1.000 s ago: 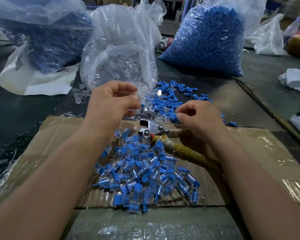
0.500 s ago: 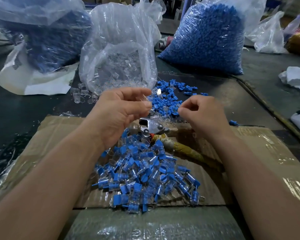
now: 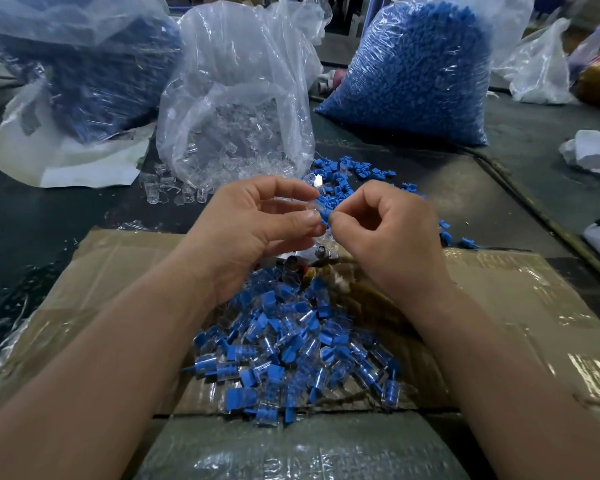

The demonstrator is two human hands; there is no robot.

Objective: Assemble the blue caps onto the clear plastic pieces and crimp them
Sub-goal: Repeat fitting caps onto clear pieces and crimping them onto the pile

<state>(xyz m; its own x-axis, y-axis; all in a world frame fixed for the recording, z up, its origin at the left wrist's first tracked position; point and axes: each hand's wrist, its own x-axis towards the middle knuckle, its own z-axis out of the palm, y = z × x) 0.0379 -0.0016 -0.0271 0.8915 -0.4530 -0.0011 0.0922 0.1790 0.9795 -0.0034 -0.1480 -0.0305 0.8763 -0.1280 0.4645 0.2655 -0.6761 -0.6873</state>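
Our left hand [image 3: 253, 233] is pinching a clear plastic piece [image 3: 307, 212] w/ curled fingers, and our right hand [image 3: 392, 237] is pinching a blue cap [image 3: 325, 214] against it. Both are hovering above the assembled pile [image 3: 291, 351] on the cardboard [image 3: 499, 306].

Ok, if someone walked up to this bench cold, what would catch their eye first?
Probably the two hands together mid-frame: the left hand pinches a clear piece while the right hand holds a blue cap to it. Below them, a pile of capped pieces lies on the cardboard, and a bulging bag of blue caps stands back right.
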